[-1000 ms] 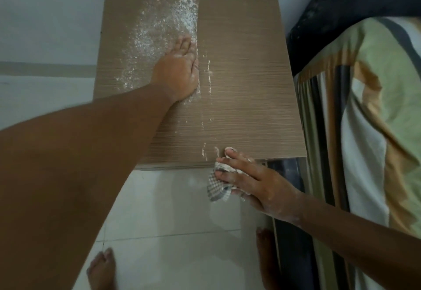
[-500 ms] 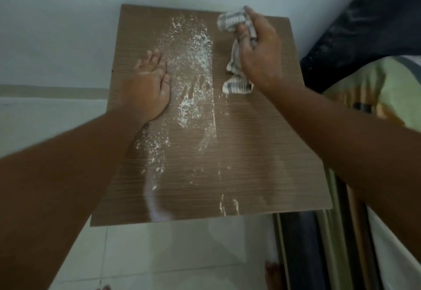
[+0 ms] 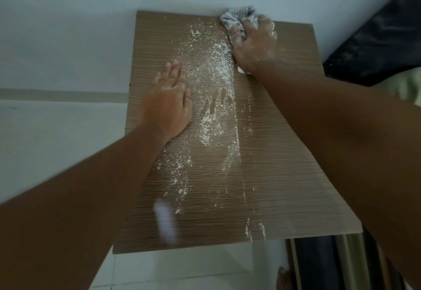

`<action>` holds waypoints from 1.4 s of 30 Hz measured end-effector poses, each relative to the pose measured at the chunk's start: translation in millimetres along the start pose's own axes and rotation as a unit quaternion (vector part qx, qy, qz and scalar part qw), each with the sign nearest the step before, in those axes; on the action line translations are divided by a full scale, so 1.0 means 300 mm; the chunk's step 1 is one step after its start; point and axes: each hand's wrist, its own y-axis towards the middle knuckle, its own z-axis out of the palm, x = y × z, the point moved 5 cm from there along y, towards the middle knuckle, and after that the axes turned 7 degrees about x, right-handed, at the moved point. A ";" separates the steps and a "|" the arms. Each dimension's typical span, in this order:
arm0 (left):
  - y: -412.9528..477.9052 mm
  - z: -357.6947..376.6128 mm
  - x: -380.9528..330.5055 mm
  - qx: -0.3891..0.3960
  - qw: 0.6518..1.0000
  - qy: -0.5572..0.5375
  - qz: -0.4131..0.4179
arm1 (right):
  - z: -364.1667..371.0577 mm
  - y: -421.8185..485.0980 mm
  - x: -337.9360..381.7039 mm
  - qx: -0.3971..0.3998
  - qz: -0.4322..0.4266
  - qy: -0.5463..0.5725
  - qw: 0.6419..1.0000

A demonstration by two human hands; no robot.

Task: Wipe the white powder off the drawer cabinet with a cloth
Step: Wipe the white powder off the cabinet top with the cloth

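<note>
The brown wood-grain top of the drawer cabinet (image 3: 284,153) fills the middle of the view. White powder (image 3: 214,98) lies in a streak down its centre, with thinner scatter toward the near edge. My right hand (image 3: 254,44) presses a checked cloth (image 3: 237,17) onto the far right part of the top, close to the wall, just right of the powder. My left hand (image 3: 168,105) lies flat, palm down, on the top at the powder's left edge, holding nothing. Both hands are dusted white.
A pale wall (image 3: 91,27) runs behind the cabinet. White floor tiles (image 3: 182,269) lie in front of it. At the right stand a dark object (image 3: 382,34) and striped bedding (image 3: 410,87). My toes (image 3: 283,277) show near the bottom edge.
My right hand carried the cloth from the near edge up to the far edge and now presses it flat. My left hand shifted from the powder's middle to its left side.
</note>
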 end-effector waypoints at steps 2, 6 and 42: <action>0.000 0.000 0.001 0.000 1.000 -0.001 -0.001 | 0.001 -0.008 0.002 0.009 -0.027 -0.001 1.000; -0.001 0.003 0.004 -0.003 1.000 0.004 -0.003 | 0.016 -0.025 0.044 0.039 -0.126 0.004 0.991; -0.049 -0.033 -0.026 0.020 1.000 0.004 -0.014 | 0.183 -1.137 -0.177 0.142 -0.383 -0.054 0.911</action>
